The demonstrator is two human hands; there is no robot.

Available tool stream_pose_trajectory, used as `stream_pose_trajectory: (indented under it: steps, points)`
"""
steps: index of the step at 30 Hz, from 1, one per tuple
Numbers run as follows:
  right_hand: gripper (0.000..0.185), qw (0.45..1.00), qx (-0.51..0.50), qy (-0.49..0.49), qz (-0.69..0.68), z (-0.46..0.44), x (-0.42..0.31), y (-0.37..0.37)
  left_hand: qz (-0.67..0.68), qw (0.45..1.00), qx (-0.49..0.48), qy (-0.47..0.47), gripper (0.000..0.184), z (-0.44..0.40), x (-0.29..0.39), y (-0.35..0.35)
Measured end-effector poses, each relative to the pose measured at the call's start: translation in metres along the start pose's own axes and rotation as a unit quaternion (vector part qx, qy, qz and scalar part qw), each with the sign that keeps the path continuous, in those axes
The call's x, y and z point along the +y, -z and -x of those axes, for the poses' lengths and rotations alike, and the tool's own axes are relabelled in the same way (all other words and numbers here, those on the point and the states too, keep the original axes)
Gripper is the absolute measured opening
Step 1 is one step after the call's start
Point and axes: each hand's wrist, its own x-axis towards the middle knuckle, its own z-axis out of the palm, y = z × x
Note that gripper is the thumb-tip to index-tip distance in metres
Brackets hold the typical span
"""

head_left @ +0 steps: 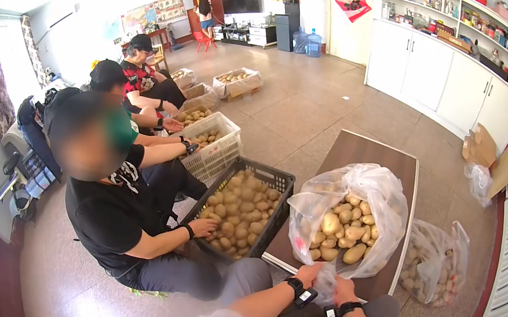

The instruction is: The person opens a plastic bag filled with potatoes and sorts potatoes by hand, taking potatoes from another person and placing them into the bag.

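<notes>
In front of me, a large clear plastic bag (389,203) of potatoes (344,225) stands gaping on a dark brown board with a pale edge (364,151). My left hand (308,273) is closed on thin clear plastic (325,284) at the near side of that bag. From the other side, my right hand (345,291) grips the same plastic. Whether this piece belongs to the large bag or is a separate one, I cannot tell. Both wrists wear dark bands with small devices. Fingertips are partly hidden by the plastic.
Left of the board is a black crate (283,187) of potatoes, with a co-worker's hand (202,227) in it. Beyond stand a white crate (229,144) and other potato containers, with more people seated alongside. Another filled bag (432,265) sits on the floor at right.
</notes>
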Motion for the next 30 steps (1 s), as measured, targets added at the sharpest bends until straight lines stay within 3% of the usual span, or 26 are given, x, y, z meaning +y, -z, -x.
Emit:
stream_pose_trajectory:
  steps: [3,8,9,11,13,14,15,17,21,23,24,25,27,29,30]
  points:
    - [0.02,0.998,0.034,0.034,0.05,0.005,-0.001,0.002,-0.037,0.998,0.033,-0.027,0.042,-0.016,-0.008,0.003]
    - [0.021,0.998,0.028,0.05,-0.004,0.034,-0.012,-0.009,-0.14,0.987,0.07,-0.034,0.036,0.014,-0.003,-0.002]
    - [0.022,0.998,0.041,0.044,-0.002,0.036,-0.014,-0.01,-0.182,0.976,0.025,-0.121,0.036,0.0,-0.015,0.01]
    - [0.022,0.998,0.042,0.036,0.013,0.026,-0.01,-0.005,-0.222,0.953,-0.022,-0.205,0.035,0.001,-0.017,0.011]
    - [0.022,0.998,0.043,0.029,0.03,0.021,-0.004,0.002,-0.182,0.981,0.034,-0.051,0.034,0.021,-0.003,-0.003]
    - [0.022,0.998,0.029,0.046,0.011,0.02,-0.003,0.003,-0.183,0.981,0.032,-0.054,0.034,0.025,-0.003,-0.005]
    - [0.024,0.998,0.015,0.061,-0.009,0.019,0.0,0.004,-0.237,0.963,0.016,-0.127,0.035,0.017,-0.016,0.003]
    - [0.024,0.998,0.008,0.067,-0.012,0.006,0.012,0.011,-0.203,0.977,0.023,-0.059,0.032,0.052,0.004,-0.015]
    - [0.022,0.995,0.038,0.084,0.025,0.048,-0.008,-0.001,-0.248,0.965,0.009,-0.088,0.03,0.04,-0.004,-0.007]
    - [0.021,0.997,0.023,0.08,0.005,0.055,-0.01,-0.003,-0.102,0.994,-0.009,-0.028,0.03,0.027,-0.015,0.001]
    - [0.02,0.997,0.007,0.075,-0.014,0.059,-0.01,-0.004,-0.101,0.994,-0.008,-0.028,0.03,0.019,-0.024,0.01]
    - [0.02,0.997,0.006,0.076,-0.013,0.061,-0.011,-0.005,-0.22,0.959,-0.039,-0.174,0.028,0.014,-0.029,0.017]
    - [0.017,0.997,0.007,0.072,-0.025,0.065,-0.011,-0.006,-0.331,0.888,-0.068,-0.311,0.026,0.007,-0.035,0.024]
    - [0.016,0.997,0.015,0.078,-0.015,0.055,-0.005,-0.002,-0.347,0.928,-0.046,-0.127,0.027,0.019,-0.017,0.016]
    - [0.016,0.996,0.025,0.082,-0.005,0.058,-0.005,-0.004,-0.346,0.928,-0.046,-0.127,0.027,0.022,-0.017,0.012]
